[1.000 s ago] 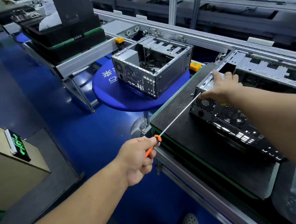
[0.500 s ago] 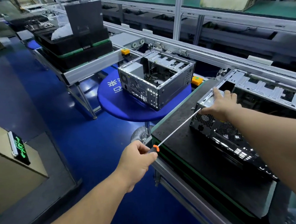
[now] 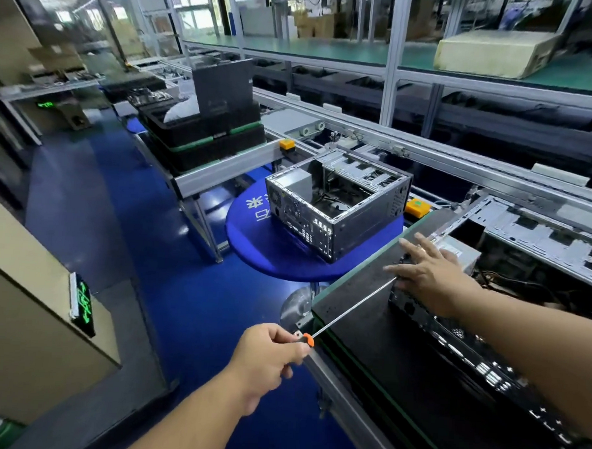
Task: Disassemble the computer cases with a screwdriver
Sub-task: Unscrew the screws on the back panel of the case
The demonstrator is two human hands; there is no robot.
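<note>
Left hand (image 3: 269,358) grips orange-handled long-shaft screwdriver (image 3: 352,309), tip at open black metal computer case (image 3: 453,339); right hand (image 3: 429,276) flat, fingers spread, on case corner

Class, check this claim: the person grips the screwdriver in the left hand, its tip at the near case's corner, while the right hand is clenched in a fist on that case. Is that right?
Not quite. The head view shows the right hand open, fingers spread flat on the near case, not clenched. The rest holds: the left hand grips the screwdriver, its tip at the case's corner.
</note>
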